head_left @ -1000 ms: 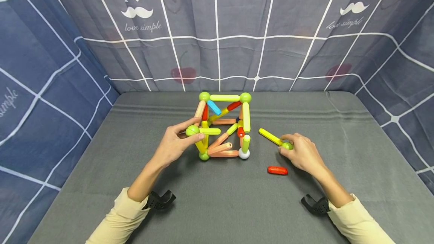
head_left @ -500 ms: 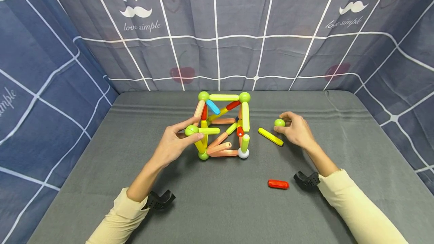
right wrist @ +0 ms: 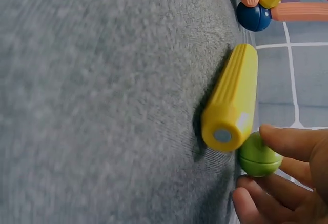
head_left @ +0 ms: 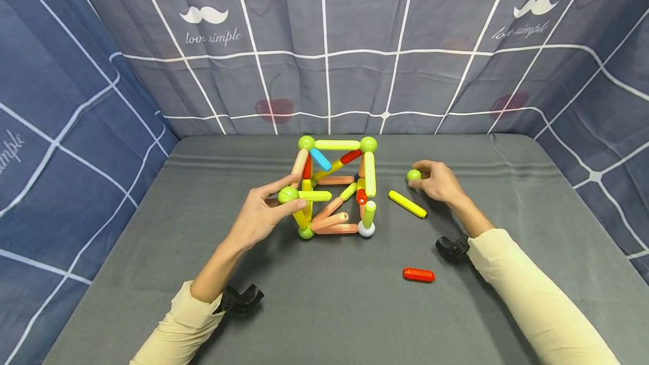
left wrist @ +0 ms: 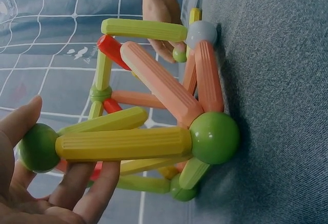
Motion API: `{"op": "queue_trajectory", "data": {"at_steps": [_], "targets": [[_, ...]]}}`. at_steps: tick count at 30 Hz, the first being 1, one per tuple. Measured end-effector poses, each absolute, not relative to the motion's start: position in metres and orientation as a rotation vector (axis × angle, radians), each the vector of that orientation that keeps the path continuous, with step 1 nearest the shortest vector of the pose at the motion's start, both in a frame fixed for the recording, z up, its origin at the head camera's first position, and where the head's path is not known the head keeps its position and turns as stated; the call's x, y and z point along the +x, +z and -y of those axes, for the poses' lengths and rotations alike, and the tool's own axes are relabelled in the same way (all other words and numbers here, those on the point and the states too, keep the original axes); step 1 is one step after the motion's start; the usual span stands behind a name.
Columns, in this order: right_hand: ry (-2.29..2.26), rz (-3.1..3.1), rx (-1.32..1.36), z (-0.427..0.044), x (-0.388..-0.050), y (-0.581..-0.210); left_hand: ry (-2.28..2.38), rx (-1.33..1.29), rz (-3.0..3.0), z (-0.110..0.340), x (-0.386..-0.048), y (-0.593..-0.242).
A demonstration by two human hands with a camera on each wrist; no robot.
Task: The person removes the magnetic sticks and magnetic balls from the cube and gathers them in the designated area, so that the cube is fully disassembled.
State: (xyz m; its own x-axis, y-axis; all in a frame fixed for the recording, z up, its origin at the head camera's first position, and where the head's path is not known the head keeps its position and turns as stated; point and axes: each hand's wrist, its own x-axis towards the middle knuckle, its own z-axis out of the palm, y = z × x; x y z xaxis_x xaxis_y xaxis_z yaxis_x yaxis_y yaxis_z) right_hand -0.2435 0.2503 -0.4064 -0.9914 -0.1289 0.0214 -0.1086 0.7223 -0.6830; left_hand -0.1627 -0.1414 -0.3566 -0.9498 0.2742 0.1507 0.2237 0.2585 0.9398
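Note:
A cube-like frame of magnetic rods and balls stands in the middle of the table. My left hand (head_left: 256,216) holds the green ball (head_left: 288,195) at its upper front left corner, thumb in front. From that ball run a yellow rod (left wrist: 123,144) down to a lower green ball (left wrist: 214,138) and a lime rod (head_left: 315,196) with a free end. To the right, my right hand (head_left: 438,182) pinches a loose green ball (right wrist: 259,155) between thumb and fingers, low over the cloth. A yellow rod (head_left: 407,204) lies between that hand and the frame, apart from the ball.
A red rod (head_left: 418,275) lies nearer the front. At the frame's lower front right corner a white ball (head_left: 367,228) bears a lime rod (head_left: 369,214). A blue rod (head_left: 320,159) leans inward from the back left top. A checked curtain (head_left: 355,83) encloses the back and sides.
My right hand has moved away toward the back with the green ball, which has come apart from the yellow rod. The red rod has shifted toward the front. My left hand keeps its place.

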Motion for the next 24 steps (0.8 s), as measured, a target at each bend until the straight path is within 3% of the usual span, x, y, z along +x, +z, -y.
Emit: {"op": "queue_trajectory", "data": {"at_steps": [10,18,24], "targets": [[-1.202,-2.926,-0.179,-0.256,-0.214,-0.400,1.831,0.472,-2.442,0.141,-0.162,-0.355],[-1.143,-2.862,-0.477,-0.243,-0.194,-0.407,1.845,0.484,-2.446,0.144,-0.163,-0.353],[-1.145,-2.787,-0.524,-0.246,-0.182,-0.412,1.855,0.492,-2.432,0.143,-0.163,-0.354]]}}
